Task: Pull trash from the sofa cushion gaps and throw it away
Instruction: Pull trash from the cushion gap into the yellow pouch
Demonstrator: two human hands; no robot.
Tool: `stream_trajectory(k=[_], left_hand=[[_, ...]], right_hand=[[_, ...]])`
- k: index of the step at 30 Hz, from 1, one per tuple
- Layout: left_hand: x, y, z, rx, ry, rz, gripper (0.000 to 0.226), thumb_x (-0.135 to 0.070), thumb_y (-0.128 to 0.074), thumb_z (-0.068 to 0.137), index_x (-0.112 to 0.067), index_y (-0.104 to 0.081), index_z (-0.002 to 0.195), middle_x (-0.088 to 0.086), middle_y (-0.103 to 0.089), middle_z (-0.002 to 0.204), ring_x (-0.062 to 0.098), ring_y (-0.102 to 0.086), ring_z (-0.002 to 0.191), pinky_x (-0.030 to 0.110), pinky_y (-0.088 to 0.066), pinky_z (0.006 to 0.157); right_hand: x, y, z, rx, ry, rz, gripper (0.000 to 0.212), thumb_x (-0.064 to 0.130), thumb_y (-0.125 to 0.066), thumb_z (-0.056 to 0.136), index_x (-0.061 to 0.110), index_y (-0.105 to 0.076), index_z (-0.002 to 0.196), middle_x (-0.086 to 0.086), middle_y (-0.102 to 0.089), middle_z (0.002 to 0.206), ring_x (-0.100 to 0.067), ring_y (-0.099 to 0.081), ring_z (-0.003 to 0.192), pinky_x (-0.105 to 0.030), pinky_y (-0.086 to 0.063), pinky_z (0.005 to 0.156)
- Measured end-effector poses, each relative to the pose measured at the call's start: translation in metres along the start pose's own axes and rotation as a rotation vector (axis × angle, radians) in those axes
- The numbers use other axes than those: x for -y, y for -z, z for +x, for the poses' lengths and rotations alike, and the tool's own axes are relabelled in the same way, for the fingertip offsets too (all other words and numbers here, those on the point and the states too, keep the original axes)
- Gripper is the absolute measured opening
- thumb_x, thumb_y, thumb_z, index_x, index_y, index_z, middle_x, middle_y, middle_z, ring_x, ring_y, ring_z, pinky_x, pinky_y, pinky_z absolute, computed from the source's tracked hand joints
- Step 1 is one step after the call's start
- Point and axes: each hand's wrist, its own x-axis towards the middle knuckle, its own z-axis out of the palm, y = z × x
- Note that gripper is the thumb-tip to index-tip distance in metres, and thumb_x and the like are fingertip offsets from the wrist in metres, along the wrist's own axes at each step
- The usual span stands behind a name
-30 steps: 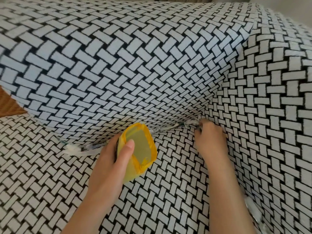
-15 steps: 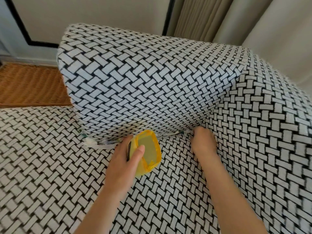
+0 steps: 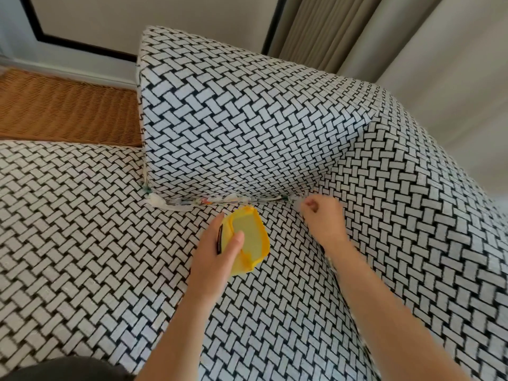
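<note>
Yellow pouch point(image 3: 247, 240), soft-sided, mouth open toward the far side: your left hand point(image 3: 217, 254) grips it, thumb across the front, fingers wrapped behind, resting on the seat cushion point(image 3: 82, 229) just near of the gap. Trash, item one: white paper strip point(image 3: 176, 206), lying at the left end of the gap under the back cushion point(image 3: 247, 119), partly pulled out. Trash, item two: coloured scraps point(image 3: 228, 199), wedged along the seam between the strip and the right corner. Your right hand point(image 3: 321, 218), blurred, sits at the right end of the gap beside the sofa arm point(image 3: 412, 202), fingers curled in toward the palm; a pale shred shows just left of the fingertips, but you cannot tell whether they pinch it. Progress, as a judgement: early. The gap is visibly stocked along its whole length, the pouch interior shows nothing you can make out, and the throwing-away is not yet done. Changes against the earlier frames: your right hand, then knuckles-up with its fingertips at the seam, has lifted and turned so the curled fingers show; your left hand keeps the same hold on the pouch; the strip stays in place; the view has swung to take in more wicker surface point(image 3: 68, 111) and curtain point(image 3: 330, 37).
</note>
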Motion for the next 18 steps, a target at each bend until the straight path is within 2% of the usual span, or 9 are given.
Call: stream_trajectory(k=[2, 6, 8, 11, 14, 16, 18], left_hand=[[-0.001, -0.001, -0.006, 0.004, 0.033, -0.011, 0.092, -0.083, -0.045, 0.06, -0.034, -0.035, 0.137, -0.002, -0.048, 0.131, 0.019, -0.049, 0.118, 0.046, -0.044, 0.098], [-0.009, -0.014, -0.022, -0.03, 0.025, -0.043, 0.079, -0.066, -0.055, 0.074, -0.033, -0.03, 0.141, -0.013, -0.042, 0.13, 0.012, -0.045, 0.119, 0.027, -0.04, 0.094], [-0.009, -0.019, -0.028, -0.036, 0.031, -0.07, 0.081, -0.062, -0.055, 0.076, -0.033, -0.023, 0.144, -0.012, -0.04, 0.131, 0.012, -0.045, 0.119, 0.027, -0.041, 0.092], [-0.004, -0.02, -0.031, -0.006, 0.032, -0.09, 0.077, -0.063, -0.055, 0.076, -0.032, -0.028, 0.141, 0.001, -0.047, 0.131, 0.02, -0.054, 0.111, 0.03, -0.05, 0.083], [0.0, -0.018, -0.038, 0.026, 0.038, -0.14, 0.074, -0.06, -0.05, 0.073, -0.028, -0.033, 0.137, 0.006, -0.051, 0.126, 0.016, -0.058, 0.103, 0.023, -0.052, 0.071], [0.001, -0.017, -0.044, 0.031, 0.022, -0.109, 0.073, -0.07, -0.049, 0.067, -0.035, -0.035, 0.13, 0.005, -0.049, 0.125, 0.018, -0.056, 0.102, 0.026, -0.05, 0.071], [-0.001, -0.017, -0.048, 0.027, -0.008, -0.02, 0.074, -0.081, -0.049, 0.057, -0.043, -0.032, 0.119, -0.004, -0.048, 0.119, 0.011, -0.054, 0.101, 0.021, -0.047, 0.07]], right_hand=[[0.013, 0.018, -0.038, 0.031, -0.011, 0.262, 0.017, 0.027, -0.062, 0.086, 0.012, -0.065, 0.078, 0.007, -0.054, 0.061, -0.004, -0.041, 0.05, -0.009, -0.037, 0.045], [0.029, 0.025, -0.1, 0.179, 0.021, 0.527, 0.012, 0.025, -0.066, 0.083, 0.013, -0.069, 0.08, 0.007, -0.058, 0.058, 0.0, -0.04, 0.046, -0.01, -0.034, 0.047], [0.033, 0.018, -0.119, 0.201, 0.078, 0.53, 0.009, 0.022, -0.067, 0.083, 0.019, -0.07, 0.075, 0.005, -0.055, 0.058, -0.002, -0.037, 0.047, -0.012, -0.031, 0.046], [0.035, 0.0, -0.129, 0.136, 0.111, 0.445, 0.021, 0.028, -0.065, 0.084, 0.034, -0.061, 0.065, 0.012, -0.044, 0.055, -0.004, -0.034, 0.049, -0.014, -0.028, 0.048], [0.037, -0.009, -0.134, 0.103, 0.062, 0.47, 0.015, 0.027, -0.062, 0.086, 0.022, -0.064, 0.072, 0.009, -0.051, 0.056, -0.003, -0.038, 0.048, -0.016, -0.032, 0.047], [0.038, -0.011, -0.135, 0.106, 0.025, 0.51, 0.014, 0.024, -0.06, 0.088, 0.017, -0.064, 0.076, 0.009, -0.053, 0.057, -0.001, -0.041, 0.047, -0.015, -0.035, 0.046], [0.038, -0.008, -0.133, 0.142, 0.018, 0.553, 0.015, 0.021, -0.058, 0.089, 0.019, -0.06, 0.075, 0.011, -0.051, 0.058, 0.001, -0.043, 0.047, -0.013, -0.035, 0.046]])
